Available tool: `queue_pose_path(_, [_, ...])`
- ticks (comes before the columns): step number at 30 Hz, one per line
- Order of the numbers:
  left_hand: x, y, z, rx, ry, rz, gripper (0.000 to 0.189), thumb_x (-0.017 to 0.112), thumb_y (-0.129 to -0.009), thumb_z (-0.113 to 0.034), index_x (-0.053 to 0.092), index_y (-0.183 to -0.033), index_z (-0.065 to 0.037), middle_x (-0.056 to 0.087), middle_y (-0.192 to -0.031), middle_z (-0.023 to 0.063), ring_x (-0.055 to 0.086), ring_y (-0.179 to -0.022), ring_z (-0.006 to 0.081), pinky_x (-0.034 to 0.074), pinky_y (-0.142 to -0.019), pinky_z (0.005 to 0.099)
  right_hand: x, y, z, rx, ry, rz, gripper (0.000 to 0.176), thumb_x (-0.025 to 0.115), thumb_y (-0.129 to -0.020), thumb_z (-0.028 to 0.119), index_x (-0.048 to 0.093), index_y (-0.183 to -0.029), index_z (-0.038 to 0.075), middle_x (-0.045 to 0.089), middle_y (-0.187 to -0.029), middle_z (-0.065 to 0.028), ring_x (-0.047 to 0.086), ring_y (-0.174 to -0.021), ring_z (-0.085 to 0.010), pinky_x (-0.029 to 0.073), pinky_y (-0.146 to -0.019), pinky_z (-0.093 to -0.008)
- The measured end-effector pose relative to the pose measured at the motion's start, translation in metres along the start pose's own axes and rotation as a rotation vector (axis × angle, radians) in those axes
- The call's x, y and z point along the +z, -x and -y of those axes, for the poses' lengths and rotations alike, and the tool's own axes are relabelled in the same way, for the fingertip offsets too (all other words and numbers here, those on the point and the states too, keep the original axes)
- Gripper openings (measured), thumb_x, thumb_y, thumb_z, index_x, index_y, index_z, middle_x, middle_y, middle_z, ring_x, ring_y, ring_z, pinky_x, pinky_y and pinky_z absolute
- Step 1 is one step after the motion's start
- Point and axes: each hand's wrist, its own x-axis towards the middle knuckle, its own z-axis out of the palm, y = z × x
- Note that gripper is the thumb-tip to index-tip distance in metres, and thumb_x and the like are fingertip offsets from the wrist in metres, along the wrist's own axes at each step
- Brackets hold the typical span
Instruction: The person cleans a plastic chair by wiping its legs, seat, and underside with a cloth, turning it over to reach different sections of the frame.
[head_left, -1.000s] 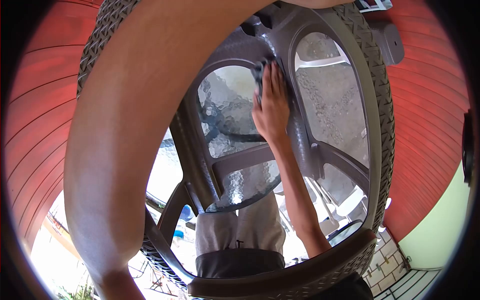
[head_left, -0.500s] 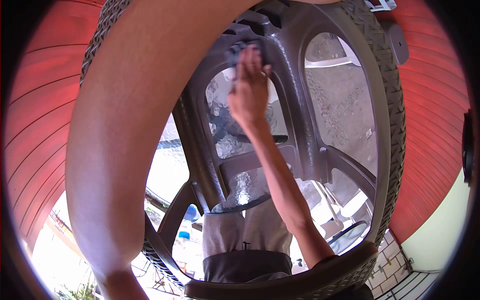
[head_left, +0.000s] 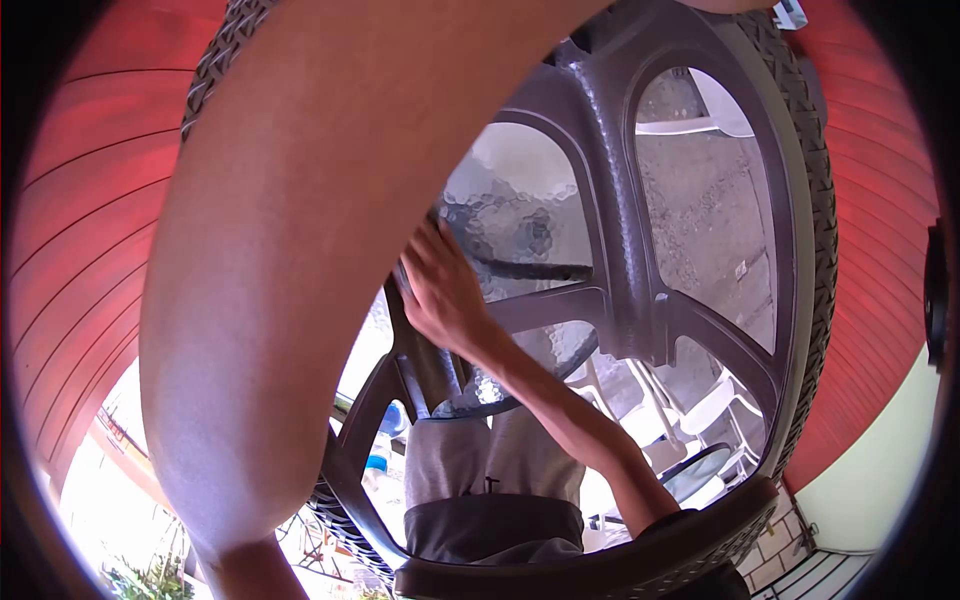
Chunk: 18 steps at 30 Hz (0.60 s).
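A dark brown plastic chair (head_left: pixel 620 200) with woven-pattern edges is held up before me, its openings framing the ground and my legs. My right hand (head_left: pixel 445 290) presses against a chair rib left of centre, fingers bent over a dark cloth (head_left: pixel 434 216). Most of the cloth is hidden by the hand and my left forearm (head_left: pixel 270 250). That forearm crosses the left side very close to the camera. Only a sliver of my left hand (head_left: pixel 735 4) shows at the top edge by the chair's rim, with its fingers out of view.
White plastic chairs (head_left: pixel 720 405) stand beyond the frame at lower right. Wet-looking glass (head_left: pixel 520 215) shows through the middle opening. Red slatted walls (head_left: pixel 870 250) curve along both sides. A bottle with a blue cap (head_left: pixel 376 463) and a plant (head_left: pixel 150 580) are lower left.
My right hand has moved down and to the left with the cloth, from the upper panel to the left rib. The chair and my left forearm have shifted slightly right in view.
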Motion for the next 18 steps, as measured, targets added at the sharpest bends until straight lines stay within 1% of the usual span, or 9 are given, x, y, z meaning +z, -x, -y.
queue_pose_path(3, [0.0, 0.014, 0.0, -0.034, 0.02, -0.005, 0.032, 0.046, -0.101, -0.02, 0.064, -0.123, -0.006, 0.066, -0.124, 0.0235, 0.066, -0.113, 0.0417, 0.054, -0.092, 0.0502, -0.002, 0.084, 0.014, 0.019, 0.009, 0.219, 0.058, 0.065, -0.09, 0.014, 0.052, -0.143, -0.004, 0.033, -0.165, -0.0186, 0.03, -0.154, -0.0305, 0.031, -0.123, -0.0506])
queue_pose_path(5, [0.0, 0.024, 0.0, -0.058, 0.03, -0.007, 0.032, 0.046, -0.101, -0.021, 0.064, -0.123, -0.006, 0.066, -0.124, 0.0234, 0.066, -0.113, 0.0417, 0.054, -0.092, 0.0502, 0.003, 0.139, 0.024, 0.03, 0.006, 0.333, 0.061, 0.07, -0.092, 0.018, 0.049, -0.146, -0.001, 0.036, -0.164, -0.0173, 0.034, -0.153, -0.0301, 0.031, -0.122, -0.0539])
queue_pose_path(8, [0.002, 0.034, 0.0, -0.085, 0.048, -0.007, 0.033, 0.046, -0.101, -0.021, 0.064, -0.123, -0.006, 0.066, -0.124, 0.0234, 0.066, -0.113, 0.0416, 0.054, -0.092, 0.0503, 0.008, 0.171, 0.035, 0.081, -0.007, 0.375, 0.061, 0.069, -0.093, 0.019, 0.048, -0.147, 0.0, 0.035, -0.164, -0.0165, 0.034, -0.153, -0.0292, 0.032, -0.121, -0.0558])
queue_pose_path(11, [0.004, 0.045, -0.002, -0.103, 0.059, -0.012, 0.033, 0.045, -0.101, -0.021, 0.064, -0.124, -0.006, 0.066, -0.124, 0.0233, 0.066, -0.114, 0.0415, 0.053, -0.093, 0.0503, 0.005, 0.143, 0.036, 0.102, 0.033, 0.394, 0.06, 0.067, -0.094, 0.018, 0.046, -0.148, 0.0, 0.035, -0.165, -0.0165, 0.033, -0.153, -0.0294, 0.03, -0.12, -0.059])
queue_pose_path(14, [0.007, 0.056, -0.004, -0.119, 0.07, -0.013, 0.033, 0.045, -0.101, -0.021, 0.064, -0.124, -0.006, 0.066, -0.124, 0.0232, 0.066, -0.114, 0.0414, 0.053, -0.093, 0.0503, 0.009, 0.081, 0.026, 0.133, -0.015, 0.202, 0.058, 0.063, -0.096, 0.016, 0.045, -0.148, -0.001, 0.035, -0.164, -0.0168, 0.031, -0.154, -0.0303, 0.027, -0.121, -0.0614])
queue_pose_path(16, [0.008, 0.061, -0.005, -0.127, 0.071, -0.016, 0.033, 0.045, -0.101, -0.021, 0.064, -0.124, -0.006, 0.066, -0.125, 0.0231, 0.066, -0.114, 0.0414, 0.053, -0.093, 0.0503, 0.015, 0.033, 0.009, 0.076, 0.004, 0.027, 0.057, 0.062, -0.094, 0.01, 0.045, -0.148, -0.002, 0.035, -0.164, -0.0175, 0.03, -0.154, -0.0317, 0.025, -0.122, -0.0622])
queue_pose_path(18, [0.007, 0.066, -0.006, -0.134, 0.068, -0.019, 0.033, 0.045, -0.101, -0.021, 0.064, -0.124, -0.006, 0.066, -0.125, 0.0231, 0.066, -0.114, 0.0413, 0.053, -0.093, 0.0503, 0.005, -0.014, -0.001, 0.038, 0.045, -0.071, 0.061, 0.062, -0.09, 0.002, 0.046, -0.148, -0.002, 0.035, -0.164, -0.0179, 0.03, -0.154, -0.0321, 0.024, -0.123, -0.0621])
